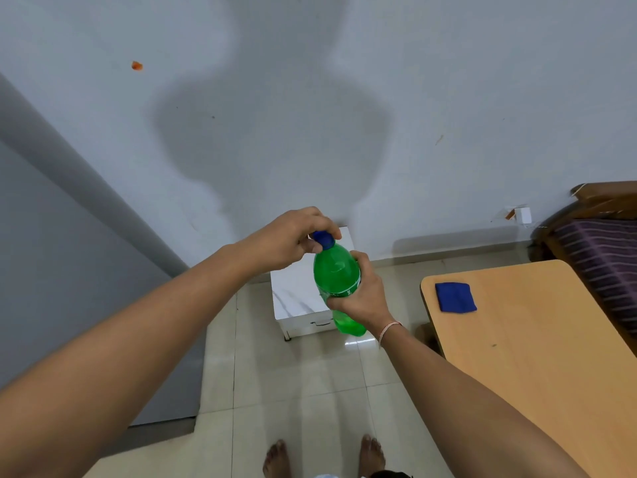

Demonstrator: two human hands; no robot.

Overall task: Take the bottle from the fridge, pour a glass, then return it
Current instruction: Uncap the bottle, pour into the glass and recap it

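A green plastic bottle [336,270] with a blue cap [323,239] is held upright in the air in front of me. My right hand [362,294] wraps around the bottle's middle and lower body. My left hand [293,241] reaches in from the left, its fingers closed around the blue cap. The grey fridge [69,270] stands at the left with its door shut. No glass is in view.
A small white cabinet [296,298] stands against the wall behind the bottle. A wooden table [534,357] with a blue cloth [455,297] is on the right, a bed [603,243] beyond it. My bare feet [324,457] stand on the tiled floor.
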